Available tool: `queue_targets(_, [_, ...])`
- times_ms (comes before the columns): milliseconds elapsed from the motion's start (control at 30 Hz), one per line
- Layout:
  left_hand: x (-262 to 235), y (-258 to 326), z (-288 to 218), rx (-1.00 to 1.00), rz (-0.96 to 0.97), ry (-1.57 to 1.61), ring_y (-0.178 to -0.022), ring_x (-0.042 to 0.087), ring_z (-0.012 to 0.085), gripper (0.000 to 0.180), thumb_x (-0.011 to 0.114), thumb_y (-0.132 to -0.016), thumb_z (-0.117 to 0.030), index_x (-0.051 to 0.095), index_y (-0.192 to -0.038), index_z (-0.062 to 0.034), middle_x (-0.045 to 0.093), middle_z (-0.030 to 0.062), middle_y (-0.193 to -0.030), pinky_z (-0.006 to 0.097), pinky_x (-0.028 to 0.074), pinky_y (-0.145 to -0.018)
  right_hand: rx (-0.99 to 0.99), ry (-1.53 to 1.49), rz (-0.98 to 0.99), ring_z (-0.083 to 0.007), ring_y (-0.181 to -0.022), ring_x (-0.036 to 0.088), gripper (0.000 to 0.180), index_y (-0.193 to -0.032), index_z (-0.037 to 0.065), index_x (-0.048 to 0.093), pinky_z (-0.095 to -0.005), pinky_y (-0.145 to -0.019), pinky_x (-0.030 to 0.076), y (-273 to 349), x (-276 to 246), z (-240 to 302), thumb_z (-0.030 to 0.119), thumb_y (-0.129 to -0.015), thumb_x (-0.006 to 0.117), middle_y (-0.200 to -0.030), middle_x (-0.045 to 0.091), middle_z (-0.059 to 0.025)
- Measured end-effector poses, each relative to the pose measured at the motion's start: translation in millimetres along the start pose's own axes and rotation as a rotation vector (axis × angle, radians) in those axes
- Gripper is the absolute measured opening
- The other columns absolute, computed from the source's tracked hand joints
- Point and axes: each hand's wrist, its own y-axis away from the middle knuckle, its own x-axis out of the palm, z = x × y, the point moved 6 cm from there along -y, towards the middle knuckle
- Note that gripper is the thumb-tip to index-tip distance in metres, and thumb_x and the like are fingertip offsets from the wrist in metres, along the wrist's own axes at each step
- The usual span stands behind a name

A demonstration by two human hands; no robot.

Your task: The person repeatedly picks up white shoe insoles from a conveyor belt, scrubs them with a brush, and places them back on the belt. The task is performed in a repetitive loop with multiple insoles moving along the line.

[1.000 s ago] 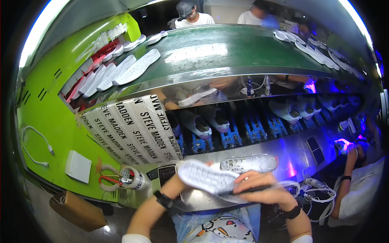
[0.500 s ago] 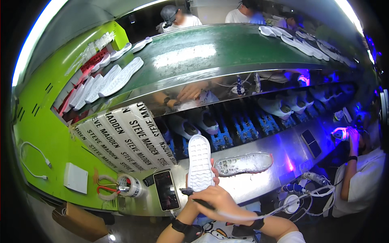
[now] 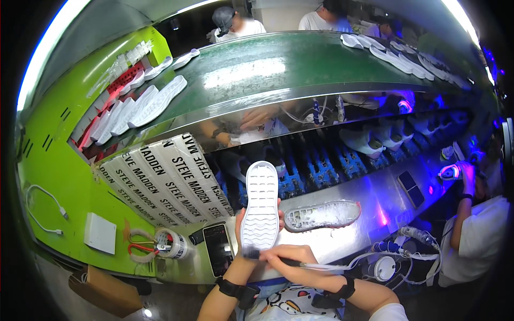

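Note:
My left hand [image 3: 240, 223] holds a white shoe sole [image 3: 261, 200] from beneath, its thumb along one side and fingertips showing at the other. The sole stands toe-end away from me, with a grid of recesses and wavy ridges facing up. In my right hand [image 3: 293, 259] is a dark-handled brush [image 3: 286, 261] with a pale tube running off to the right. Its dark bristles lie at the near end of the sole. A second sole [image 3: 323, 215], smeared white inside its gridded recesses, lies on the metal bench just right of my left hand.
A phone [image 3: 218, 249] lies at left by a tape roll [image 3: 172, 245] holding tools. A taped carton [image 3: 166, 179] stands behind. Shoes [image 3: 361, 140] sit on a blue rack beyond the bench; more soles [image 3: 158, 100] line a green belt [image 3: 300, 64]. A co-worker's hand [image 3: 467, 176] is at right.
The sole has moved slightly away from me and left. The brush tip has come from beside the sole's left edge to its near end. My right hand has shifted right.

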Motion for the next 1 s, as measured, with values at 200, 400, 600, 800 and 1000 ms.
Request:
queue_targets(200, [22.4,-2.5,-2.2,-0.117,0.042,-0.172,-0.1,0.064,0.0353,0.078,0.041,-0.089,-0.051,0.038,-0.139,0.0094,0.057,0.028,-0.122,0.043,0.053,-0.091,0.052,-0.053,0.054,-0.0126,-0.069,0.068,0.024,-0.099,-0.005,0.069,-0.0241,-0.068,0.054,-7.1,-19.4,11.8,0.013,-0.098,0.053,-0.085,0.071,-0.0089])
queue_targets(400, [9.9,0.6,-5.3,-0.336,0.01,-0.326,-0.113,0.058,0.0421,0.08,0.051,-0.082,-0.045,0.04,-0.137,0.0123,0.05,0.0361,-0.128,0.045,0.048,-0.098,-0.061,0.286,0.26,-0.0136,-0.076,0.069,0.016,-0.099,-0.003,0.068,-0.0253,-0.071,0.054,-3.1,-25.7,46.1,0.008,-0.093,0.058,-0.094,0.07,-0.0114])
queue_targets(600, [27.4,1.3,-3.7,-0.461,0.034,-0.622,-0.1,0.064,0.0266,0.051,0.051,-0.09,-0.028,0.052,-0.127,0.0077,0.061,0.0216,-0.117,0.033,0.05,-0.091,-0.426,0.533,0.357,-0.0299,-0.078,0.066,0.011,-0.093,-0.002,0.064,-0.0348,-0.069,0.054,12.2,-17.2,61.1,0.005,-0.084,0.066,-0.089,0.063,-0.0131])
queue_targets(800, [99.1,20.3,-6.8,-0.133,0.193,-1.402,-0.124,0.049,0.0221,0.034,0.045,-0.094,-0.005,0.056,-0.126,-0.003,0.054,0.0105,-0.13,0.031,0.037,-0.105,-0.52,0.539,0.269,-0.027,-0.068,0.065,0.005,-0.081,0.0,0.063,-0.0358,-0.061,0.052,11.1,-20.8,64.8,0.005,-0.081,0.064,-0.081,0.062,-0.0099])
queue_targets(1000, [74.1,2.7,-3.1,-0.17,0.289,-1.415,-0.113,0.055,0.0187,0.032,0.054,-0.091,-0.012,0.062,-0.121,-0.001,0.06,0.0085,-0.117,0.027,0.041,-0.097,-0.411,0.392,0.264,-0.0262,-0.065,0.062,0.009,-0.087,0.001,0.066,-0.0351,-0.061,0.052,11.9,-41.2,70.0,0.008,-0.088,0.061,-0.076,0.062,-0.0099])
